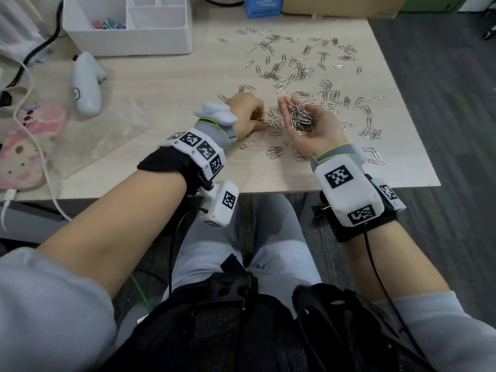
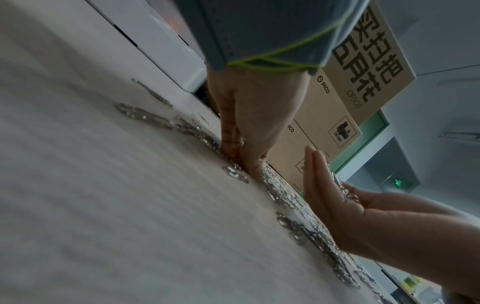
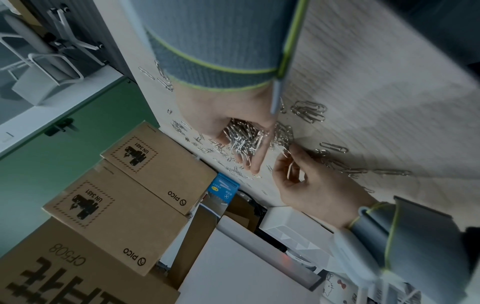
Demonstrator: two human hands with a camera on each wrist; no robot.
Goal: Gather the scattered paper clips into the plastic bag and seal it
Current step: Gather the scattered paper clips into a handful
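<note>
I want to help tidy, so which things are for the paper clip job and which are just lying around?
For the job: paper clips scattered on the table; plastic bag, lying flat; left hand pinching clips; right hand cupping a pile.

Just lying about: white organiser box; white handheld device; pink cartoon pad; blue box.

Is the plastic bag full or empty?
Empty. The bag lies flat and see-through on the table, nothing inside; gathered clips sit in the right hand.

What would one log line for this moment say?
phase: gathering | left hand: pinches paper clips on table | right hand: palm up, carries clip pile | plastic bag: lies left
</note>
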